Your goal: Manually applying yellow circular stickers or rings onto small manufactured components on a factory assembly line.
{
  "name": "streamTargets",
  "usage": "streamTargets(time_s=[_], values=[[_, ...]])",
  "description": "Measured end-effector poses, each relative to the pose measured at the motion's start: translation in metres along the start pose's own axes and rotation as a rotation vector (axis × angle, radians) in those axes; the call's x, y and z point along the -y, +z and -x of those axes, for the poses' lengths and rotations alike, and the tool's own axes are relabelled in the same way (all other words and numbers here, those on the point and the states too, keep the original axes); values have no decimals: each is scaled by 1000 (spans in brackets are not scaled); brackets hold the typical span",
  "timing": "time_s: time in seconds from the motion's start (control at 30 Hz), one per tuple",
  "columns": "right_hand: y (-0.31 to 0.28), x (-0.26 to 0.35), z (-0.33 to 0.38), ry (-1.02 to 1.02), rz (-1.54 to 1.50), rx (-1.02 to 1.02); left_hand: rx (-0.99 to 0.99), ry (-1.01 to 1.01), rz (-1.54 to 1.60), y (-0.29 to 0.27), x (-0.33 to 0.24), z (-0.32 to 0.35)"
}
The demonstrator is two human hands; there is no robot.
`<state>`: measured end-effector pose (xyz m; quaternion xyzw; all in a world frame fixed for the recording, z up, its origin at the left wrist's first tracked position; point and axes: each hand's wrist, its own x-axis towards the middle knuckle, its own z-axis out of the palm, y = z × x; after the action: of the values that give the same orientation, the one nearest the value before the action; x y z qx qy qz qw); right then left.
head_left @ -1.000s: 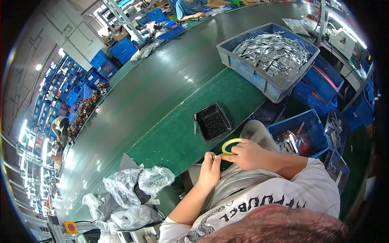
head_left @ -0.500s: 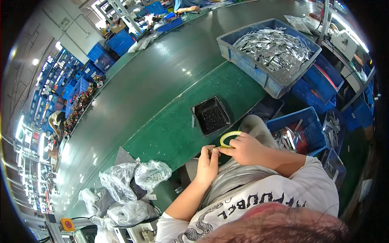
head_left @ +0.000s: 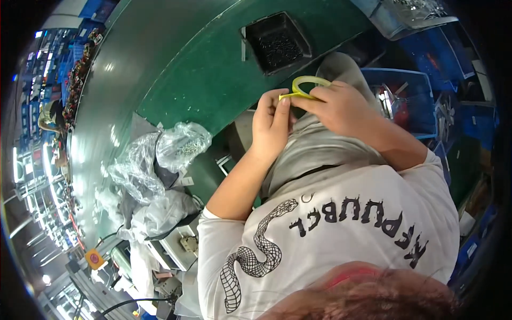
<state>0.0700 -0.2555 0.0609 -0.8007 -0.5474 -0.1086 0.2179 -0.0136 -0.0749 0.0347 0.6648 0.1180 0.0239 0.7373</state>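
Observation:
A roll of yellow tape is in my right hand, gripped at its lower right edge by curled fingers. From the roll a short yellow strip runs left to my left hand, whose thumb and forefinger are pinched on its end. Both hands are close together above my lap, near the edge of the green work surface. Just beyond them stands a black tray with many small dark pieces in it, too small to name.
Clear plastic bags lie at the left, one with small pieces inside. On the right is a blue crate holding metal parts. Part of a large bin shows at the upper right. A dark belt curves along the far left.
The view has tipped downward, so the tray and hands appear higher in the picture. More of the yellow strip now shows between my hands. Both hands keep their hold.

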Motion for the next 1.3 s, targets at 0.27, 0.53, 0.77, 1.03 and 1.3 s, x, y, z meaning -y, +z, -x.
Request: streamTargets(time_s=[0.27, 0.53, 0.77, 1.03, 1.3], values=[[-9, 6, 3, 7, -32, -24, 95, 136, 119, -2, 10, 8], [-5, -3, 3, -30, 11, -85, 106, 117, 153, 0, 8, 5], [-2, -3, 4, -41, 23, -76, 87, 85, 179, 2, 7, 7], [3, -5, 3, -34, 55, -77, 105, 67, 187, 2, 3, 5], [-9, -6, -5, -43, 69, -88, 96, -10, 175, 0, -6, -3]])
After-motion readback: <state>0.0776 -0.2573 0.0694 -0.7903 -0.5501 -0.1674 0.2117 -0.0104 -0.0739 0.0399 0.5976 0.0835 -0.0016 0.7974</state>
